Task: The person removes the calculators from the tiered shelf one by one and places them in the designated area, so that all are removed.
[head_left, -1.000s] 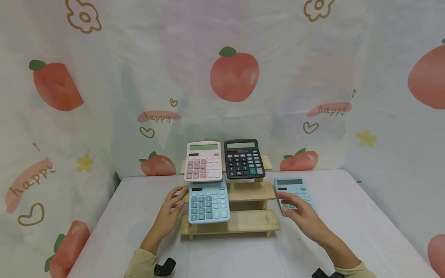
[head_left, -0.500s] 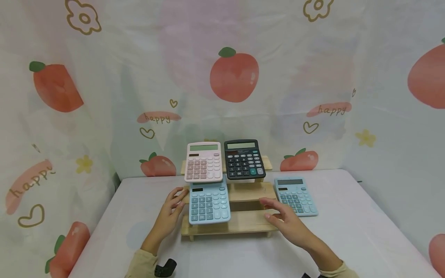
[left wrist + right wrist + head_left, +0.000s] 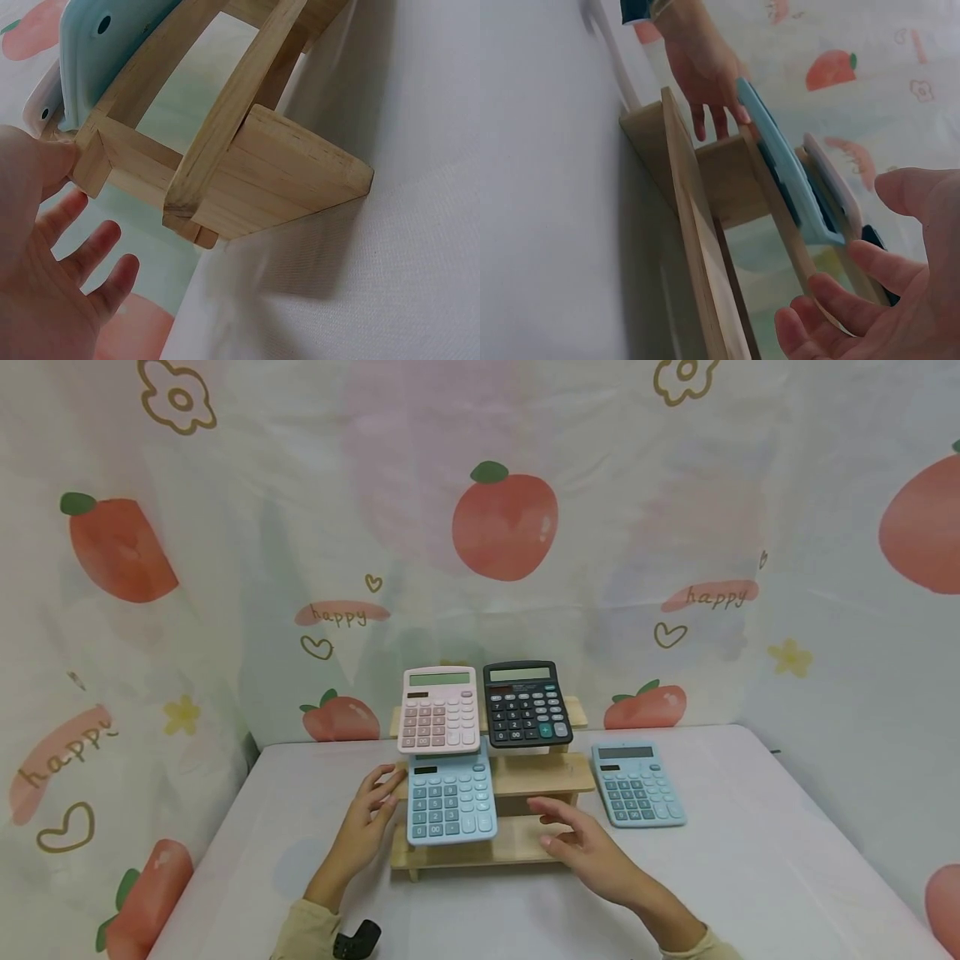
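A three-step wooden display rack (image 3: 543,837) stands on the table. My left hand (image 3: 362,827) grips the left end of its middle step with thumb and forefinger; the other fingers (image 3: 120,281) are spread, as the left wrist view shows. Leaning on the middle step at the left is a light blue calculator (image 3: 452,802). Above it, on the top step, are a pink calculator (image 3: 438,710) and a black calculator (image 3: 527,706). My right hand (image 3: 596,856) hovers before the right part of the bottom step, fingers loosely bent, holding nothing.
A second light blue calculator (image 3: 641,787) lies on the white table (image 3: 750,860), right of the rack. Printed cloth walls (image 3: 585,635) enclose the table at the back and on both sides.
My right hand has come away from the blue calculator at the right, moving left and slightly toward me to the rack's front. The left hand and the calculators have stayed put.
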Demonstrator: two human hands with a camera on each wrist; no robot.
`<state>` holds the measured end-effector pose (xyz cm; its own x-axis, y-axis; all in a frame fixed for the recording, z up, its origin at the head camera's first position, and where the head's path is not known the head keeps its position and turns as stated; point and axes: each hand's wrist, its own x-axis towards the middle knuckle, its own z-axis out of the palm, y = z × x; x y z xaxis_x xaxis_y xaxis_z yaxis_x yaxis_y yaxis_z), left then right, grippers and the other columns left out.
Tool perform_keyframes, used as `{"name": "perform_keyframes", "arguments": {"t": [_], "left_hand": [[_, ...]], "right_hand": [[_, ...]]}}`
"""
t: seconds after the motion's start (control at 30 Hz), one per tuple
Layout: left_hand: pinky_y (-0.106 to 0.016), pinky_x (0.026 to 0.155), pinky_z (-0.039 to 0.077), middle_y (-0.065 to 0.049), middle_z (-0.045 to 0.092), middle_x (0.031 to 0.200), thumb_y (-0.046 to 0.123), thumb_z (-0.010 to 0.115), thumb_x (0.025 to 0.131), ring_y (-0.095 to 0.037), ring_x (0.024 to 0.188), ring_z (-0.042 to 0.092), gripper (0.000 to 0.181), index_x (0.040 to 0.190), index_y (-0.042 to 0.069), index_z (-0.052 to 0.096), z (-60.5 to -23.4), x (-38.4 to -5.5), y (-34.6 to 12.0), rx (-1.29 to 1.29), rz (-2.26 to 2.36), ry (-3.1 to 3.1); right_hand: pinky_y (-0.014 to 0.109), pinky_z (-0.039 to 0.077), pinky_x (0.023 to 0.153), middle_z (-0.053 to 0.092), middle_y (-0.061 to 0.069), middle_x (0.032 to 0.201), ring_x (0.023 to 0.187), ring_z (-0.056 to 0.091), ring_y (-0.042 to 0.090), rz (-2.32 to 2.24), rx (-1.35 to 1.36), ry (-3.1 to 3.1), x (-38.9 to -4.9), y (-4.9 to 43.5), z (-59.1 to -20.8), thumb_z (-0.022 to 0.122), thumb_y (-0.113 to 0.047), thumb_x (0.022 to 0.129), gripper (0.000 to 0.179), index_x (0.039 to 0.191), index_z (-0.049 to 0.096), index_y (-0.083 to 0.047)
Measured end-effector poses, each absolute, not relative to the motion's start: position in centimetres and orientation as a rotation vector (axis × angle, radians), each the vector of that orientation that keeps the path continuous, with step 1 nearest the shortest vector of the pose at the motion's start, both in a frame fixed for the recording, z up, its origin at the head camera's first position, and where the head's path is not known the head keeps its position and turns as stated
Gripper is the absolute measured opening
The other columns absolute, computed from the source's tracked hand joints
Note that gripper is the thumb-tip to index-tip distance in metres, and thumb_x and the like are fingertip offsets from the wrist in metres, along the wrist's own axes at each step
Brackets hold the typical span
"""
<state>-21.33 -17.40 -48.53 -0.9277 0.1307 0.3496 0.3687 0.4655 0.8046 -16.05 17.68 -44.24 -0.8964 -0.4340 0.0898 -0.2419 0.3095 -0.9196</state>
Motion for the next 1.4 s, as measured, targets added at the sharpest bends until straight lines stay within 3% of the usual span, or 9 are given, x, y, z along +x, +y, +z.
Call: {"name": "perform_keyframes", "arguments": {"t": [0.6,1.03,1.4], "left_hand": [[-0.055,0.103,0.045,-0.018,0.038,0.159,0.014,0.051,0.106,-0.039,0.138,0.045,0.041,0.146,0.005,0.053,-48.2,-21.2,-17.3,-0.435,-1.454,-2.478],[-0.049,0.101,0.047,-0.016,0.040,0.158,0.013,0.051,0.106,-0.039,0.138,0.046,0.041,0.145,0.004,0.054,-48.4,-21.2,-17.5,-0.445,-1.451,-2.461],[-0.048,0.100,0.048,-0.017,0.041,0.156,0.013,0.051,0.105,-0.040,0.136,0.047,0.041,0.145,0.003,0.054,-48.6,-21.3,-17.4,-0.463,-1.432,-2.448]], "right_hand": [[0.027,0.048,0.099,0.049,0.023,0.149,0.136,0.046,0.044,-1.661,-0.684,2.356,-16.4,14.6,-43.9,0.055,-0.018,0.104,0.052,0.153,0.040,-0.006],[0.028,0.049,0.097,0.051,0.026,0.146,0.126,0.054,0.037,-1.713,-0.693,2.316,-17.4,12.4,-44.4,0.054,-0.015,0.104,0.061,0.158,0.027,-0.007],[0.019,0.048,0.096,0.052,0.030,0.144,0.125,0.057,0.038,-1.809,-0.652,2.273,-17.9,11.6,-44.7,0.051,-0.008,0.103,0.059,0.158,0.028,-0.005]]}}
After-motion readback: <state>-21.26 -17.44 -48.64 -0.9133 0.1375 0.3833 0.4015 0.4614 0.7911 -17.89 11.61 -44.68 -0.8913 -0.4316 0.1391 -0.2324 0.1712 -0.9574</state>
